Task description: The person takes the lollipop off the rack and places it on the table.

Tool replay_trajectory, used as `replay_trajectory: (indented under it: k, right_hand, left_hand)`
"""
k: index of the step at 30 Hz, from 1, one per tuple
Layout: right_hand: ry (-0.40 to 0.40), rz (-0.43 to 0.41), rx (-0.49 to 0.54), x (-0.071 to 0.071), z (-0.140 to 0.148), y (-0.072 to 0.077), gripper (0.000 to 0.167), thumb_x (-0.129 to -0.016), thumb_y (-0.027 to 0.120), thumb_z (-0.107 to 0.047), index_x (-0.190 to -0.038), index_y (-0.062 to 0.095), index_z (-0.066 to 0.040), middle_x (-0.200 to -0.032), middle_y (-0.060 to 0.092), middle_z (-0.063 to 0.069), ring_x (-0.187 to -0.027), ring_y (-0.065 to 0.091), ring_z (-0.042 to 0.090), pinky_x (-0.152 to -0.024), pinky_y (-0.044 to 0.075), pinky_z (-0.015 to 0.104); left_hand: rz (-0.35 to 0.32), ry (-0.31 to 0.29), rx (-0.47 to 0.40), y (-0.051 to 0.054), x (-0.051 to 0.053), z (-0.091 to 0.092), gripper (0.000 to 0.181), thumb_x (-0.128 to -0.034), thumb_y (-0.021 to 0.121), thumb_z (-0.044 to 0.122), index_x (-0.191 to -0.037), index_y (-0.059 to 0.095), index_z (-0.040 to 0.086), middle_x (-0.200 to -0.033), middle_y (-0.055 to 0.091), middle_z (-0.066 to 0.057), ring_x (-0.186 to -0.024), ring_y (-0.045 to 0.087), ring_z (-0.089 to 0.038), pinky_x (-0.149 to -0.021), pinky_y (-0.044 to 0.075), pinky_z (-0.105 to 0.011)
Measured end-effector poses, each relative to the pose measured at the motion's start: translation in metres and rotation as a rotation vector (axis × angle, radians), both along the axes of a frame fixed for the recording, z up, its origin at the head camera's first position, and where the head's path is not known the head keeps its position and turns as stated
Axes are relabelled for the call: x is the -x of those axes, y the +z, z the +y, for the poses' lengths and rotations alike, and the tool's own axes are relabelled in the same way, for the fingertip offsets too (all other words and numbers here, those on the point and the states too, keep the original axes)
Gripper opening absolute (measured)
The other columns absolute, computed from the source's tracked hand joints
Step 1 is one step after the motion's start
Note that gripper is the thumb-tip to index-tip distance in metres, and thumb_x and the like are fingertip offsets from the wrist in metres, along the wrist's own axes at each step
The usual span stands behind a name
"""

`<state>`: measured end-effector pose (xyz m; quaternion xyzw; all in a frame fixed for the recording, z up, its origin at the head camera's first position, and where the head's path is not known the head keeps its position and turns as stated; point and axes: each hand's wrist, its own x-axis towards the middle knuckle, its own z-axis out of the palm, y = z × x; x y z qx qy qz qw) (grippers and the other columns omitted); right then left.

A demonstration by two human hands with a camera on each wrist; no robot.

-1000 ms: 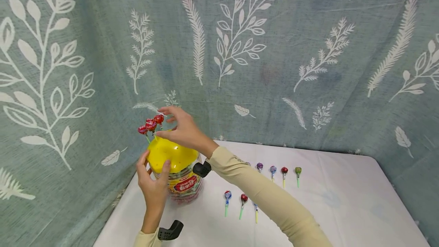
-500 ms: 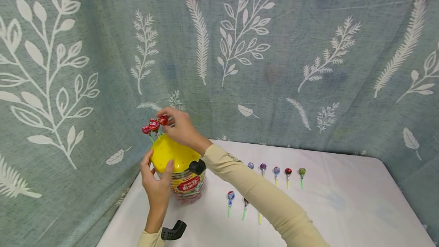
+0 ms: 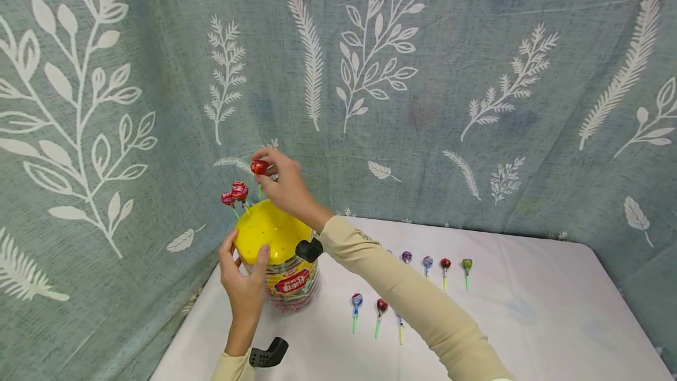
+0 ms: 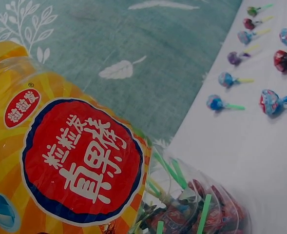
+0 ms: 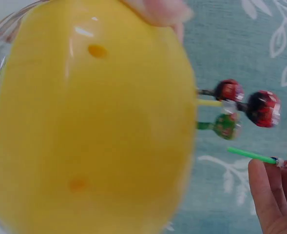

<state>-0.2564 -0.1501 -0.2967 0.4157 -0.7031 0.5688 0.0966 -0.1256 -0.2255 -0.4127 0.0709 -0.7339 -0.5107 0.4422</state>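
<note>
A clear plastic jar of lollipops stands at the table's left side, a yellow domed lid with small holes on top. My left hand grips the lid's near left edge, thumb in front and fingers round the side. Above the lid, my right hand pinches a red-wrapped lollipop. Its green stick is free of the lid in the right wrist view. Several lollipops stick up from the lid's far left side. The left wrist view shows the jar's label and lollipops inside.
Loose lollipops lie in two rows on the white table; the back row includes a green one, the front row a blue one. My right sleeve covers part of both rows. A leaf-patterned curtain hangs behind.
My right hand has closed its fingers on a red lollipop at the lid and lifted it up, clear of the others. The left hand keeps its grip on the lid.
</note>
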Motion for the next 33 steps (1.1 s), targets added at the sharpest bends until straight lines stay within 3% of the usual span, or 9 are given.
replay_trajectory:
  k: [7, 17, 20, 24, 27, 30, 33]
  right_hand:
    - [0.007, 0.030, 0.039, -0.001, 0.028, 0.009, 0.027, -0.089, 0.061, -0.001, -0.115, 0.054, -0.005, -0.096, 0.065, 0.012, -0.079, 0.064, 0.020, -0.070, 0.049, 0.020]
    - [-0.016, -0.002, 0.056, -0.003, 0.068, 0.007, 0.026, -0.088, 0.063, -0.003, -0.113, 0.055, -0.006, -0.088, 0.065, 0.008, -0.072, 0.062, 0.016, -0.067, 0.052, 0.028]
    - [-0.020, -0.027, 0.044, -0.005, 0.080, 0.006, 0.025, -0.088, 0.063, -0.004, -0.112, 0.055, -0.007, -0.088, 0.065, 0.007, -0.072, 0.062, 0.018, -0.062, 0.052, 0.028]
    - [-0.019, -0.053, 0.030, -0.009, 0.094, 0.003, 0.026, -0.087, 0.063, -0.003, -0.111, 0.055, -0.007, -0.087, 0.065, 0.007, -0.072, 0.062, 0.021, -0.059, 0.053, 0.027]
    - [-0.021, -0.057, 0.015, -0.012, 0.104, -0.001, 0.026, -0.087, 0.064, -0.004, -0.111, 0.055, -0.008, -0.087, 0.065, 0.005, -0.072, 0.062, 0.019, -0.058, 0.053, 0.027]
    - [-0.025, -0.060, 0.006, -0.014, 0.113, -0.004, 0.026, -0.087, 0.065, -0.005, -0.111, 0.055, -0.010, -0.086, 0.065, 0.003, -0.072, 0.062, 0.015, -0.057, 0.052, 0.027]
    - [-0.031, -0.080, 0.005, -0.017, 0.122, -0.008, 0.025, -0.087, 0.064, -0.005, -0.110, 0.056, -0.010, -0.086, 0.065, 0.003, -0.071, 0.062, 0.014, -0.056, 0.052, 0.028]
  left_hand:
    - [0.009, 0.000, 0.008, -0.002, 0.002, 0.002, 0.060, -0.0842, 0.065, 0.012, -0.136, 0.039, -0.005, -0.136, 0.043, -0.020, -0.124, 0.038, -0.026, -0.093, 0.031, -0.060]
    - [-0.004, -0.016, -0.004, -0.001, 0.005, 0.007, 0.060, -0.0843, 0.063, 0.012, -0.137, 0.038, -0.005, -0.137, 0.042, -0.019, -0.125, 0.037, -0.021, -0.094, 0.031, -0.053]
    - [-0.003, -0.021, -0.004, -0.007, 0.010, 0.005, 0.060, -0.0844, 0.063, 0.012, -0.137, 0.038, -0.002, -0.137, 0.042, -0.017, -0.125, 0.037, -0.019, -0.094, 0.031, -0.050]
    - [0.001, -0.021, 0.003, -0.022, 0.019, -0.003, 0.062, -0.0832, 0.065, 0.013, -0.139, 0.040, 0.005, -0.138, 0.043, -0.009, -0.126, 0.037, -0.018, -0.094, 0.032, -0.050]
    - [0.003, -0.016, 0.007, -0.031, 0.022, -0.011, 0.065, -0.0817, 0.068, 0.015, -0.140, 0.041, 0.013, -0.139, 0.043, -0.002, -0.127, 0.037, -0.018, -0.095, 0.033, -0.043]
    - [0.011, -0.008, 0.007, -0.035, 0.022, -0.016, 0.065, -0.0815, 0.068, 0.016, -0.140, 0.041, 0.016, -0.139, 0.044, 0.001, -0.128, 0.037, -0.017, -0.094, 0.033, -0.033]
    - [0.016, 0.004, 0.003, -0.029, 0.018, -0.014, 0.063, -0.0821, 0.066, 0.014, -0.140, 0.041, 0.012, -0.139, 0.044, -0.003, -0.127, 0.038, -0.018, -0.094, 0.032, -0.028]
